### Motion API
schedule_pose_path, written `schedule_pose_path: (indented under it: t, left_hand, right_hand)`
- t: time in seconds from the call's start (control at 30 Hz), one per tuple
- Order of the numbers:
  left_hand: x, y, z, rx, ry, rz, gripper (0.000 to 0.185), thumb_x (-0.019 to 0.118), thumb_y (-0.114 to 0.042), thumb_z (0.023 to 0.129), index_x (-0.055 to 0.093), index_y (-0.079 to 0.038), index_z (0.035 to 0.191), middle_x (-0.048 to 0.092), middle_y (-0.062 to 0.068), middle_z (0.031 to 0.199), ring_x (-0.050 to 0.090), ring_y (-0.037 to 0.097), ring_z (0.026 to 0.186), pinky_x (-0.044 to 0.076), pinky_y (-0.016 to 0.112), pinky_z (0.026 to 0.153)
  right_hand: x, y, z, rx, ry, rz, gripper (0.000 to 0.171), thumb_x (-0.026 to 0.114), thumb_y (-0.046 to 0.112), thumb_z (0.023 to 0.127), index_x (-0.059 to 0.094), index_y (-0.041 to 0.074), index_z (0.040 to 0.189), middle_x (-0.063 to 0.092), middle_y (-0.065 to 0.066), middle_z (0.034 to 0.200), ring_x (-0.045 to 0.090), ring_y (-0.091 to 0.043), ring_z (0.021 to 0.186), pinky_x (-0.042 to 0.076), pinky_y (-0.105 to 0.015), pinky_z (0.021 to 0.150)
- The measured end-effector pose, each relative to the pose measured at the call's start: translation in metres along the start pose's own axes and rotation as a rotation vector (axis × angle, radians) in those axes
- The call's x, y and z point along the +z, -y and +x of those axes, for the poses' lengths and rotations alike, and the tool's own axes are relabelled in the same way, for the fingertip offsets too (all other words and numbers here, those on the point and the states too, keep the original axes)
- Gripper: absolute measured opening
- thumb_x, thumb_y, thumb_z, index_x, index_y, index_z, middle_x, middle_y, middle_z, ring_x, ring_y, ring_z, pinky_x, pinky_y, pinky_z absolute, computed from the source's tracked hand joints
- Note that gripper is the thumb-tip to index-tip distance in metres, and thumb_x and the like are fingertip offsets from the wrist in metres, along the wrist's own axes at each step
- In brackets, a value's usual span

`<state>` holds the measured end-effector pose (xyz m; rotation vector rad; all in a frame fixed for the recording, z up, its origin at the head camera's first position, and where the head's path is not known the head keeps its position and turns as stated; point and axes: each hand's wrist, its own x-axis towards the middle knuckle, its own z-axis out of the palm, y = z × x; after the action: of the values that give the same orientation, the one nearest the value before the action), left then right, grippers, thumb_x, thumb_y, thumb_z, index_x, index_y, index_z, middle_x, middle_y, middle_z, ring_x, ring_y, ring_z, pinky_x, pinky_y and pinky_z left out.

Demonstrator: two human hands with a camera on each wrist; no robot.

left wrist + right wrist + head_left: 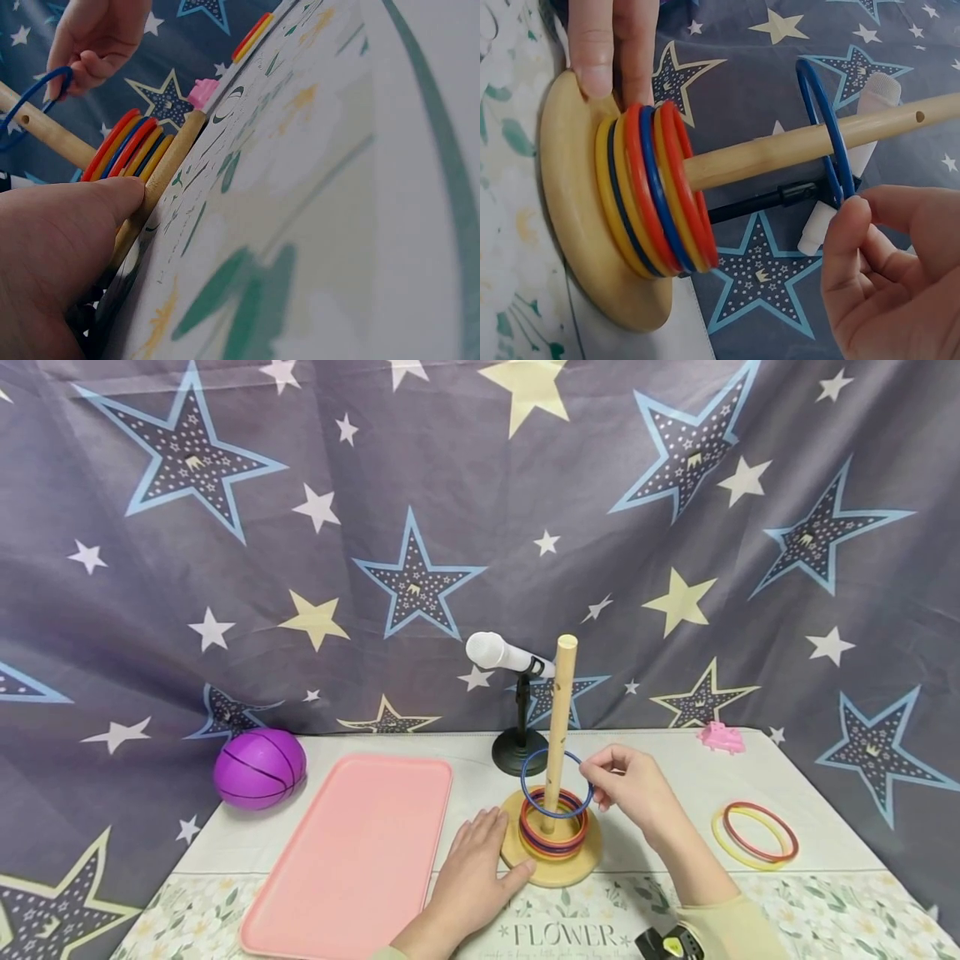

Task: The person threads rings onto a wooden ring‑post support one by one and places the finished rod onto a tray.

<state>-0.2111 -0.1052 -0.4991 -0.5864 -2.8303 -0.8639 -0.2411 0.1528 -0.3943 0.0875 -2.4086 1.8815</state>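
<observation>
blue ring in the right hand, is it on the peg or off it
On the peg: the blue ring encircles the wooden peg partway down, pinched by the right hand, above the stacked rings.

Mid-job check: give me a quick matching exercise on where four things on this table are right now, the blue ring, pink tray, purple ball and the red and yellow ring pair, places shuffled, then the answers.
Things:
1. blue ring
2. pink tray
3. purple ball
4. red and yellow ring pair

Places:
A. flat on the table, to the right of the right hand
B. at the table's far left edge, against the backdrop
C. around the wooden peg, pinched by the right hand, above the stacked rings
D. just left of the left hand, which rests on the wooden base

Pairs: 1-C, 2-D, 3-B, 4-A
</observation>
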Motion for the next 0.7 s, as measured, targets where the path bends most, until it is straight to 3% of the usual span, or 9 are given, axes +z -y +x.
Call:
schedule_pose_path:
  t: [0.33, 0.7]
  left_hand:
    - [0.007, 0.007, 0.002, 0.027, -0.050, -0.018, 0.087, 0.072, -0.058, 0.102, 0.053, 0.006, 0.159, 0.049, 0.025, 0.167, 0.040, 0.042, 0.159, 0.025, 0.060, 0.132]
    - [-0.002, -0.003, 0.000, 0.015, -0.012, -0.006, 0.087, 0.073, -0.055, 0.102, 0.051, 0.006, 0.160, 0.047, 0.027, 0.167, 0.040, 0.042, 0.159, 0.026, 0.060, 0.132]
  right_hand:
    - [0.000, -0.009, 0.004, -0.009, 0.071, -0.054, 0.014, 0.075, 0.005, 0.102, 0.074, -0.008, 0.105, 0.066, -0.005, 0.077, 0.063, -0.013, 0.063, 0.059, -0.025, 0.059]
    - [0.001, -0.026, 0.006, 0.003, 0.130, -0.099, 0.010, 0.076, 0.005, 0.099, 0.074, -0.005, 0.099, 0.065, -0.005, 0.072, 0.061, -0.015, 0.061, 0.056, -0.025, 0.055]
